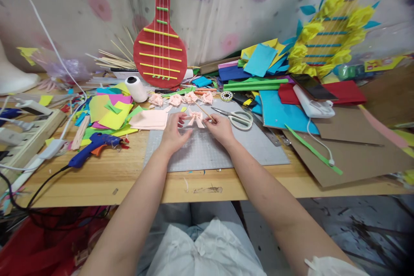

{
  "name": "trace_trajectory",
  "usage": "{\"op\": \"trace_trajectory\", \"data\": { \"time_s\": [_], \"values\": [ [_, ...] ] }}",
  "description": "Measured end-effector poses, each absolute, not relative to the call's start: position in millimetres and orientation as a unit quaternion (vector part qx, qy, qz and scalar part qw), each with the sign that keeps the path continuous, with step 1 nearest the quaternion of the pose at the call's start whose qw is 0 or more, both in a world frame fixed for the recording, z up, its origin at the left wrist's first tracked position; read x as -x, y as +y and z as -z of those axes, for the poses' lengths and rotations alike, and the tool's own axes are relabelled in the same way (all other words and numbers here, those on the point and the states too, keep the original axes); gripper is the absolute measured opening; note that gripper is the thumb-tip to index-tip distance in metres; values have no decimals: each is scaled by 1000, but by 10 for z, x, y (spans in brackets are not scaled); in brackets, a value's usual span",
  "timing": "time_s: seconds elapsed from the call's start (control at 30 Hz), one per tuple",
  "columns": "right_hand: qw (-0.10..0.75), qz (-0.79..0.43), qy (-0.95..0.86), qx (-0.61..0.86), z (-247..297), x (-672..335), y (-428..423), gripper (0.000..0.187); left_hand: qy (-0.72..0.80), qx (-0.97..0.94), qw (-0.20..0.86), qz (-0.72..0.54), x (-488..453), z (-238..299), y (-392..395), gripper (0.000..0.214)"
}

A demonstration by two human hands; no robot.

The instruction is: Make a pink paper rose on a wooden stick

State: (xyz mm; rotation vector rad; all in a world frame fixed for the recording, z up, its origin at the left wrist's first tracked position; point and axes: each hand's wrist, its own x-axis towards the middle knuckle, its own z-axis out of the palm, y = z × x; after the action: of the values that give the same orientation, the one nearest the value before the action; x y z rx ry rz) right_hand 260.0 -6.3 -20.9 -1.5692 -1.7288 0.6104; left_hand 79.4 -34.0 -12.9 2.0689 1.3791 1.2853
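Observation:
On the grey cutting mat (258, 148) a pale pink crepe-paper flower (196, 117) with loose strips lies between my hands. My right hand (221, 130) pinches a thin wooden stick (203, 111), which slants up and left past the flower. Just left of the flower is my left hand (176, 134), its thumb and fingers apart and nothing visible in them. Whether its fingertips touch the flower I cannot tell. Behind, several finished-looking pink paper flowers (175, 100) form a row. A stack of pink paper (148, 119) is left of the mat's top, and scissors (237, 119) rest to the right.
A blue glue gun (93, 148) with a black cord lies at left, near a power strip (29, 146). Behind stand a thread spool (136, 89) and a red paper lute (161, 54). Brown cardboard (349, 155) and a white power bank (313, 102) occupy the right.

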Motion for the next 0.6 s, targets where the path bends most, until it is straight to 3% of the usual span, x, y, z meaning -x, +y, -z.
{"op": "trace_trajectory", "data": {
  "time_s": [0.1,0.43,0.6],
  "values": [
    [360,-255,-673,594,219,-2602,-46,25,472,-776,142,-394,-798,136,-337,47],
    [338,-318,-683,564,195,-2590,-10,28,514,-782,108,-337,-802,88,-357,30],
    [414,-249,-649,588,52,-2577,-99,43,535,-754,98,-367,-813,91,-344,26]
  ]
}}
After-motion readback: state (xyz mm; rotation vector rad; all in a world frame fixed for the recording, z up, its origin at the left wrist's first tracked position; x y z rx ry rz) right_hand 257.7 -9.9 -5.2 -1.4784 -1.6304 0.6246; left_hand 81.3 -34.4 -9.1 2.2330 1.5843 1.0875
